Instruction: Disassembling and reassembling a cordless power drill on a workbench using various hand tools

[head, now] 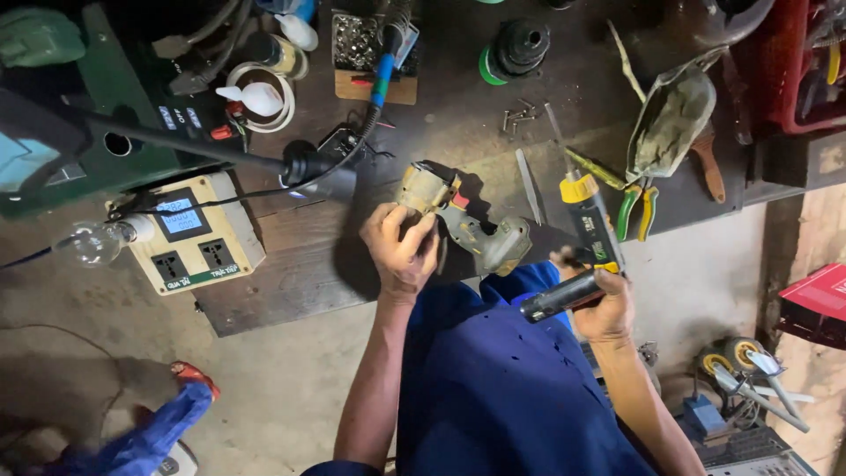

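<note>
While drill (458, 220) is gripped by left hand (401, 251) at bench edge (291, 300), driver (592, 231) clenched in right hand (608, 308): slip risked, probably off screw head; bit tip unclear.

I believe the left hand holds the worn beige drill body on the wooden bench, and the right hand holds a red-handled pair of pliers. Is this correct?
Not quite. In the head view the right hand holds a black powered screwdriver with a yellow collar, not pliers. The rest stands: the left hand holds the worn beige drill body on the wooden bench.

One drill body (458, 220), two screwdrivers (589, 231), one pliers (636, 210).
</note>
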